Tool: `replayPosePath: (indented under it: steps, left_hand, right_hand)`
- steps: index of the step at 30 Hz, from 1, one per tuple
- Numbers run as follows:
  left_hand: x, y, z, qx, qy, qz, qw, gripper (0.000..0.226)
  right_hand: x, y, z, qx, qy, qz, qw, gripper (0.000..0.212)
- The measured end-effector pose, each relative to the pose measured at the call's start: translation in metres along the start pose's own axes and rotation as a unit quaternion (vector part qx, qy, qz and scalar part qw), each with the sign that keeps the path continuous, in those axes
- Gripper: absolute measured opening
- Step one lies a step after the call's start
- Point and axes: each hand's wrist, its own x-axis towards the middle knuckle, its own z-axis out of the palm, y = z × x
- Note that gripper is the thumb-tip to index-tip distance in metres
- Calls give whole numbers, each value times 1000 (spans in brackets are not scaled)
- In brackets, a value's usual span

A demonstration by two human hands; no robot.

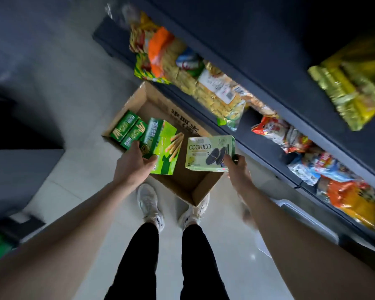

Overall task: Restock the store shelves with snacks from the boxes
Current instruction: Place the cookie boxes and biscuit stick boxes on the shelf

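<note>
Hands over cardboard box [183, 180], left [133, 164] gripping biscuit-stick box [164, 146], right [238, 169] Cookico box [208, 153]

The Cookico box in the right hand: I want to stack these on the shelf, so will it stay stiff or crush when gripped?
The Cookico box is flat-sided cardboard, so probably stiff. The right hand holds it by one corner without visible sagging, suggesting it is light. Its broad faces should stack steadily.

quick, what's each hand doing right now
Left hand: holding the green biscuit-stick box.
Right hand: holding the Cookico box.
</note>
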Motion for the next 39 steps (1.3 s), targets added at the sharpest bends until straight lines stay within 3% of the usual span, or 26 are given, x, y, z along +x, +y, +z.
replayPosePath:
  steps: [7, 10, 16, 24, 33, 39]
  left_hand:
    - [-77, 48, -157, 6, 67, 77, 995, 48]
    - [-99, 64, -215, -5, 107, 104, 989, 49]
    - [-132, 100, -325, 5, 180, 154, 972, 47]
    - [-198, 176, -463, 88, 276, 284, 914, 48]
    - [-271, 263, -563, -9, 394, 367, 843, 54]
    - [-307, 315, -607, -98, 410, 416, 806, 46]
  right_hand:
    - [-129, -116, -64, -17, -31, -85, 996, 33]
    - [-181, -160, -90, 47, -47, -148, 987, 45]
    - [-263, -224, -139, 45, -52, -286, 956, 72]
    - [-354, -310, -204, 20, 23, -418, 908, 61]
    - [-447, -407, -317, 26, 155, -576, 802, 51]
    - [-493, -478, -402, 94, 214, -669, 706, 46]
